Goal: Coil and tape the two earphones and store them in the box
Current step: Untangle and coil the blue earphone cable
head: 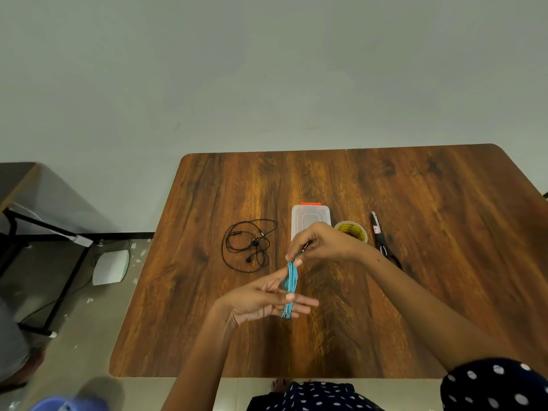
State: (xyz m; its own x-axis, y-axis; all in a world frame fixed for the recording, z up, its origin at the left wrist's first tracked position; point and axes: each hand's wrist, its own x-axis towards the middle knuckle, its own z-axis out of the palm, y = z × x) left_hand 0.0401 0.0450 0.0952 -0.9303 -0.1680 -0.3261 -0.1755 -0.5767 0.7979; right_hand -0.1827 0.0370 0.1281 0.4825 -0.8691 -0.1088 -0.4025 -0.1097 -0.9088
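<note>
Teal earphone (290, 287) looped round left hand (264, 301) fingers, right hand (323, 243) pinching its end, scissors (384, 241) label unreadable

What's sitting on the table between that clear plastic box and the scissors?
A roll of tape sits between the clear box and the black scissors, partly hidden by the right hand. The head view shows it.

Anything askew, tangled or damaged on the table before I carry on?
Nothing looks damaged or spilled. The black earphone lies in a loose, uncoiled tangle left of the closed box; that is simply undone work. The blue earphone is wound neatly round the left hand. Tape roll and scissors lie right of the box.
</note>
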